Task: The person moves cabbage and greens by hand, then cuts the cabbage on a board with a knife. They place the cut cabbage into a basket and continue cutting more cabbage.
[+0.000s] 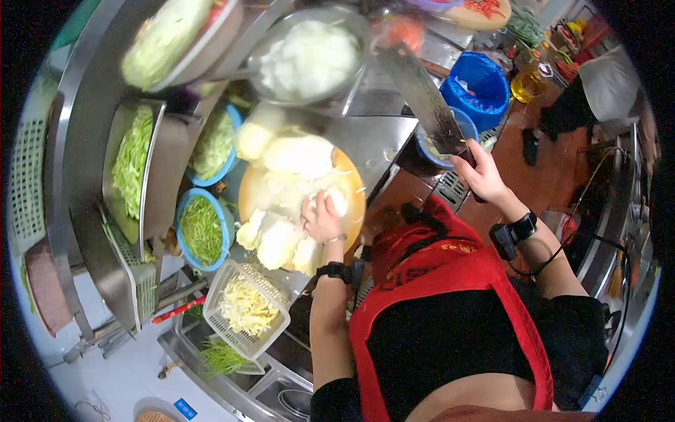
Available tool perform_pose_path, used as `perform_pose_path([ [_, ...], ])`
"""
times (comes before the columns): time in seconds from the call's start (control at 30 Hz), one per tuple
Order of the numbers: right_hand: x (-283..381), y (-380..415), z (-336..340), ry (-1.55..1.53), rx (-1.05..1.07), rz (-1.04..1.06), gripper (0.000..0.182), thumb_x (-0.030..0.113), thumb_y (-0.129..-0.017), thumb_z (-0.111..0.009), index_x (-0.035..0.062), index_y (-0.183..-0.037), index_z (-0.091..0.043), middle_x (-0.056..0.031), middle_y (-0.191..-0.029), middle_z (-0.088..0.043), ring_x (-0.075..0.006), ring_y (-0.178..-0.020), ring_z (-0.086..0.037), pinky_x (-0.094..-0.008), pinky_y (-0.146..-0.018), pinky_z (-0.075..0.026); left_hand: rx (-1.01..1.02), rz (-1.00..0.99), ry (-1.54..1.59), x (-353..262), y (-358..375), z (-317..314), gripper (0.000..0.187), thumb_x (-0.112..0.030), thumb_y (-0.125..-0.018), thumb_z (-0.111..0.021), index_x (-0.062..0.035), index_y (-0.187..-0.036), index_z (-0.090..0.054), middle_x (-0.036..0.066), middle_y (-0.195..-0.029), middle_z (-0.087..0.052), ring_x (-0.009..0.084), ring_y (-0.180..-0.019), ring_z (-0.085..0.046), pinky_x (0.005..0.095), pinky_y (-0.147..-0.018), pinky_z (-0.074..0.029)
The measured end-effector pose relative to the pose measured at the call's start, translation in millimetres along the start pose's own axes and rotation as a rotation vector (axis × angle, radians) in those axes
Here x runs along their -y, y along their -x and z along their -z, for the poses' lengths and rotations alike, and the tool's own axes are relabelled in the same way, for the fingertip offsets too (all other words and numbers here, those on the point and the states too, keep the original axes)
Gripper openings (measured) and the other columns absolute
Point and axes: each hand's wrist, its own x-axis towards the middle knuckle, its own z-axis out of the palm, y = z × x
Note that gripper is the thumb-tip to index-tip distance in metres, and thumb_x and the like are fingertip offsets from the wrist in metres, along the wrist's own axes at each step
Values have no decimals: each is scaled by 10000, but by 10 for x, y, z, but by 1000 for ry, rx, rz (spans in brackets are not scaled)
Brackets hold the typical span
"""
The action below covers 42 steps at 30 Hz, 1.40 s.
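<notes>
My right hand (pixel 484 174) grips the handle of a large, dark-bladed cleaver (pixel 429 98), raised away from the board with its blade pointing up and left. On a round yellow cutting board (pixel 355 211) my left hand (pixel 323 219) has its fingers curled over a pale piece of cabbage (pixel 339 204). Several more pale yellow-white cabbage chunks (pixel 278 243) lie left of and below that hand. A bigger white cabbage piece (pixel 302 156) rests on the upper part of the board, slightly blurred.
Blue tubs of shredded greens (pixel 200 228) stand left of the board. Below is a white basket of yellow-white strips (pixel 246 309). A metal bowl of white pieces (pixel 309 60) sits above. A blue-lined bin (pixel 477 88) and another person (pixel 608 84) are at right.
</notes>
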Motion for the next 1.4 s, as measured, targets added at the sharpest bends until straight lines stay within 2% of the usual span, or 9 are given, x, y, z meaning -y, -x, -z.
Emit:
perform_pose_path([
  [0.33, -194, 126, 448, -37, -102, 22, 164, 134, -832, -583, 15, -892, -487, 17, -556, -463, -54, -510, -433, -246, -449, -355, -77, -208, 251, -367, 113, -90, 378, -324, -681, -724, -61, -927, -610, 123, -1076, -493, 293, -956, -502, 401, -819, -416],
  [0.47, -301, 129, 523, -14, -245, 199, 180, 120, -826, -573, 1, -950, -518, 19, -654, -528, -51, -560, -454, -221, -473, -363, 466, 105, 1116, -1273, 177, -84, 276, -217, -738, -683, -13, -893, -581, 94, -784, -589, 225, -772, -570, 340, -745, -458],
  [0.5, -236, 111, 479, -27, -292, 285, 180, 120, -826, -570, 5, -956, -521, 23, -688, -542, -52, -575, -464, -209, -483, -366, 741, 239, 1263, -1519, 115, -92, 381, -257, -752, -672, -7, -1008, -539, 135, -932, -580, 235, -902, -546, 352, -812, -431],
  [0.63, -206, 37, 371, -147, -232, 63, 98, 95, -865, -527, 57, -948, -490, 50, -623, -439, -30, -518, -402, -187, -460, -323, 296, -249, 960, -1719, 112, -105, 546, -264, -697, -705, -37, -1134, -469, 240, -1198, -422, 386, -1139, -384, 429, -961, -315],
  [0.8, -355, -166, 133, 170, 46, 287, 77, 85, -855, -532, 26, -896, -506, 16, -611, -472, -48, -533, -449, -227, -453, -337, -230, -174, 368, -462, 358, 468, 481, -204, -714, -646, -47, -1143, -495, 217, -1250, -347, 367, -1173, -339, 485, -968, -285],
  [0.87, -131, -241, -93, 274, 165, 458, 149, 118, -817, -571, 2, -856, -486, -100, -602, -495, -203, -505, -478, -316, -470, -363, -428, 54, 216, 79, 480, 597, 624, -257, -741, -649, -53, -1265, -378, 234, -1313, -247, 394, -1213, -258, 521, -971, -272],
  [0.93, 22, -301, -289, 398, 435, 394, 190, 149, -778, -590, 11, -845, -479, -199, -628, -498, -339, -560, -498, -371, -507, -388, -438, 437, 229, 406, 425, 658, 716, -354, -748, -663, -98, -1321, -318, 256, -1363, -162, 417, -1243, -217, 520, -994, -241],
  [1.13, 201, -345, -925, 845, 962, 652, 277, 290, -766, -586, 93, -954, -537, -183, -655, -578, -359, -634, -582, -456, -566, -456, -290, 623, 261, 699, -72, 745, 662, -405, -698, -683, -129, -1249, -439, 239, -1368, -202, 400, -1260, -226, 519, -999, -248],
  [1.4, -101, -481, -1209, 780, 558, 587, 292, 289, -781, -570, 53, -947, -522, -206, -631, -565, -379, -620, -575, -474, -570, -457, -71, 90, 512, 1068, -82, 848, 576, -116, -618, -653, -94, -1174, -501, 209, -1367, -266, 349, -1272, -252, 404, -1029, -252],
])
